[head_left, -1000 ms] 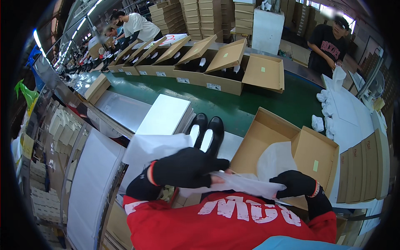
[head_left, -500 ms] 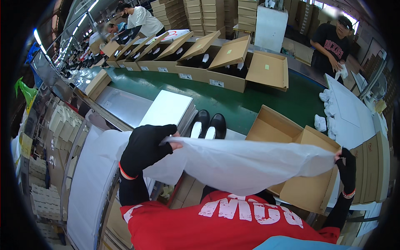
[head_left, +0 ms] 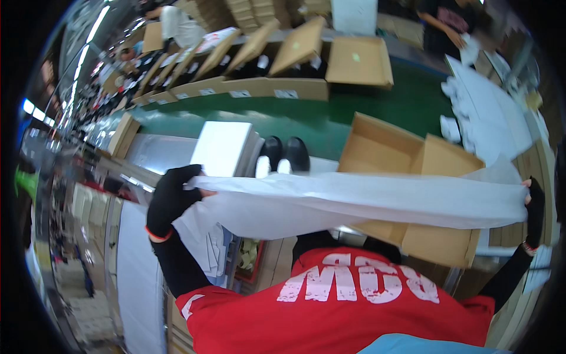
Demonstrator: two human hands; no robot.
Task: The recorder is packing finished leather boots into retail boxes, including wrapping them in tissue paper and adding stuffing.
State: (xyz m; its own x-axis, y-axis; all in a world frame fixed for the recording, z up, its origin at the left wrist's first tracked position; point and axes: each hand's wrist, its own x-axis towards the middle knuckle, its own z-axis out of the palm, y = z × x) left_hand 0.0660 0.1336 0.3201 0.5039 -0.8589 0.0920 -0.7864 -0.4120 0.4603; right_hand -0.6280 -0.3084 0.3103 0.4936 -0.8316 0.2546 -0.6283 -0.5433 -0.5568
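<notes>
A long sheet of white tissue paper [head_left: 354,197] stretches across in front of me, held at both ends. My left hand [head_left: 175,199], in a black fingerless glove, pinches its left end. At the far right, my right hand [head_left: 533,206], gloved the same way, grips the other end. Behind and partly under the sheet lies an open brown shoebox [head_left: 377,141], with its lid side folded toward me; no contents show in its visible part. A pair of black shoes [head_left: 295,154] with white stuffing stands left of the box, beside a stack of white sheets [head_left: 221,147].
Several brown boxes holding black shoes [head_left: 286,68] line the far side of the green conveyor [head_left: 206,112]. White wrapped bundles [head_left: 451,127] lie at the right by a white board [head_left: 489,112]. A co-worker [head_left: 448,23] stands at the back right. White paper [head_left: 138,265] hangs at my left.
My hands have moved farther apart, pulling the tissue paper wider and tauter. My right hand has gone right and up, my left hand left. The whole view has shifted.
</notes>
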